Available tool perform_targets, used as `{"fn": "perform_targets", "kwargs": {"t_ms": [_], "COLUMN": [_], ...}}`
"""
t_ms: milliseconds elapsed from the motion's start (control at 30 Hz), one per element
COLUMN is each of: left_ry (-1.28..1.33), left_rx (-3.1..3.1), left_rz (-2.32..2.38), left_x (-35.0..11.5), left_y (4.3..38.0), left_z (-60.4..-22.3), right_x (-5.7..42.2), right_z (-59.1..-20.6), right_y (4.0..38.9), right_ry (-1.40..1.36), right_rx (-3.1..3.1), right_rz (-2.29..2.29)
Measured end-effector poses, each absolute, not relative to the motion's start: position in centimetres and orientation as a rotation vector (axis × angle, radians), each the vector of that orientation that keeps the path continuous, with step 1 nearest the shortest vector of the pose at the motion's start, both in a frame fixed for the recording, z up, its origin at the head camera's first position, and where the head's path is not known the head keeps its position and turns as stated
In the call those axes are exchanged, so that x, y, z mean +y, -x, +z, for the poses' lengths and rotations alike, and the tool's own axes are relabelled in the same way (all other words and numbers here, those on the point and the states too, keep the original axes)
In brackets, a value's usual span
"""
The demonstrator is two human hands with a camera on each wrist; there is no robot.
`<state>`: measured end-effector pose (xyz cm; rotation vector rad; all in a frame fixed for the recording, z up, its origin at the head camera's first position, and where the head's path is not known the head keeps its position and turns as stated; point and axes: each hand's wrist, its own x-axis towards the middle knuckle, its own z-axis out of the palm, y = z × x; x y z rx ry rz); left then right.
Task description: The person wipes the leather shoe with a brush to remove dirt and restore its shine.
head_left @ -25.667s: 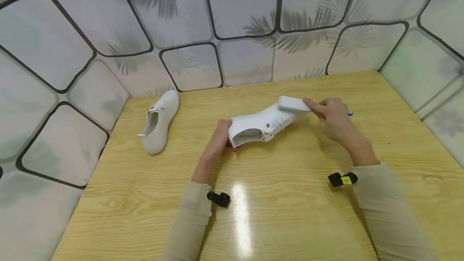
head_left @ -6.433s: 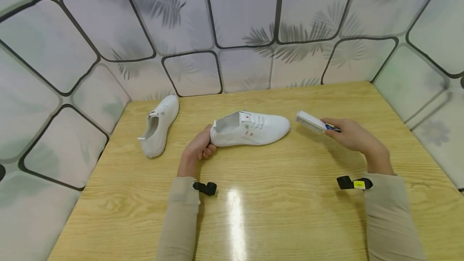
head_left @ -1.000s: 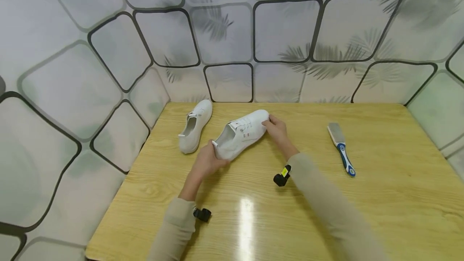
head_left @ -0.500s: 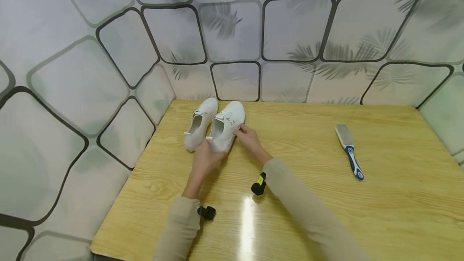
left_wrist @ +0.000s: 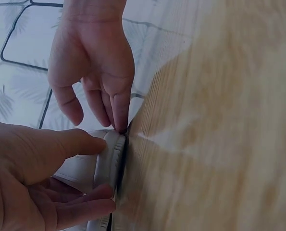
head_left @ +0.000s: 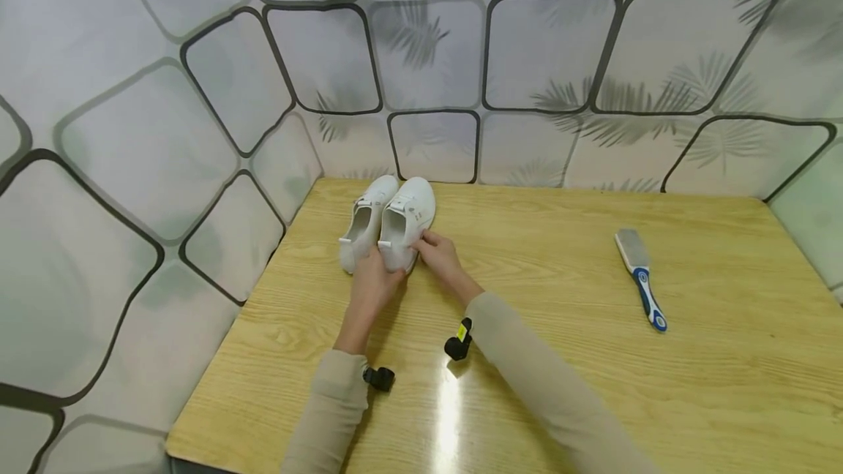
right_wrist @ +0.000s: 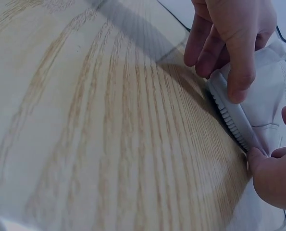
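Observation:
Two white sneakers stand side by side at the table's back left, toes toward the wall. My left hand (head_left: 374,280) holds the right-hand sneaker (head_left: 410,214) by its heel. In the left wrist view, the left thumb and fingers (left_wrist: 78,144) bracket the heel. My right hand (head_left: 440,258) touches the same sneaker's right side near the heel. In the right wrist view, its thumb (right_wrist: 258,161) lies at the ribbed sole edge, its index finger held apart above. The left-hand sneaker (head_left: 356,243) stands right beside the held one.
A brush (head_left: 642,276) with a blue and white handle lies on the right of the wooden table (head_left: 540,262), its flat back up. A patterned wall (head_left: 435,145) rises behind the table and along its left side. Black wrist cameras sit on both sleeves.
The brush was in my right hand earlier and now lies on the table. Both hands have brought the held sneaker left, turned its toe toward the wall and stood it beside the other.

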<state>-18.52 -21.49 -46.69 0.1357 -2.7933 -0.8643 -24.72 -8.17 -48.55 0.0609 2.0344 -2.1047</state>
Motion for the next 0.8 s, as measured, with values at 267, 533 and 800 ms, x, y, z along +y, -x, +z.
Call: {"fn": "perform_targets", "kwargs": {"t_ms": [267, 533, 800], "left_ry": [-0.140, -0.102, -0.036], "left_rx": [-2.888, -2.990, -3.129], "left_rz": [-0.770, -0.703, -0.672], "left_x": [-21.2, -21.1, -21.1], "left_y": [18.7, 17.9, 16.7], "left_z": [-46.0, -45.0, -44.2], "right_x": [-7.2, -5.8, -3.9], "right_z": [-48.3, -47.8, -46.9], "right_y": [25.2, 25.2, 24.6], "right_ry": [-0.086, -0.079, 0.063], "right_rx": [2.005, 1.975, 1.975], "right_rz": [-2.104, -2.069, -1.945]}}
